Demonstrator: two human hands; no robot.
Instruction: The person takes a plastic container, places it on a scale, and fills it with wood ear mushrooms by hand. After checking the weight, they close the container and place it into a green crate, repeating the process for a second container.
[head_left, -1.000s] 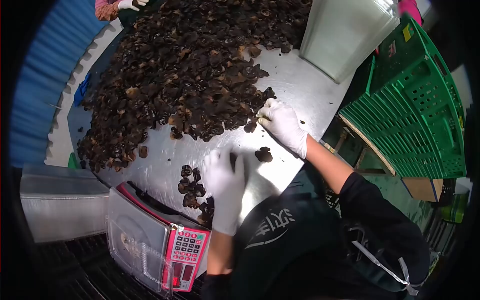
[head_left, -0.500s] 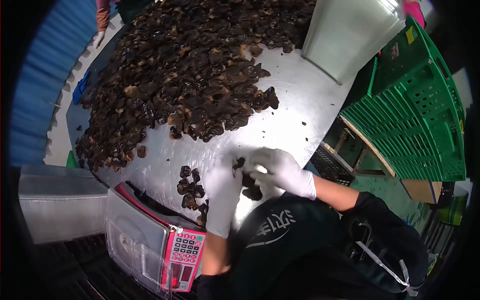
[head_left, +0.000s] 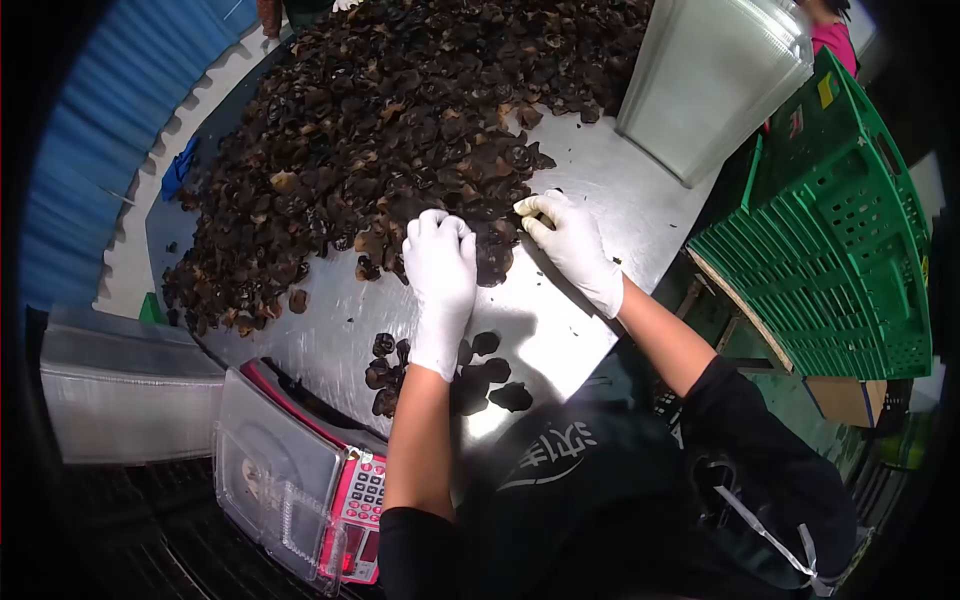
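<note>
Dark brown, curled pieces that look like wood ear mushrooms (head_left: pixel 350 180) lie in a broad heap on the metal table (head_left: pixel 600 165). At the heap's front edge is my left hand (head_left: pixel 440 262), in a white glove. Its fingers are bent closed and their tips are hidden, so what they hold does not show. My gloved right hand (head_left: pixel 567 240) reaches to the heap's right edge, its curved thumb and forefinger slightly apart with nothing visible held. Several loose wood ear mushrooms (head_left: pixel 487 372) are spread near the table's front, partly behind my left forearm.
A red scale (head_left: pixel 365 490) with a clear plastic cover stands front left, beside clear stacked containers (head_left: pixel 130 390). Another stack of clear containers (head_left: pixel 690 90) stands back right, near green crates (head_left: pixel 810 230). Parts of other people show at the far edge.
Both hands have moved forward from the loose pieces near the table's front to the front edge of the heap. More of the loose pieces now show.
</note>
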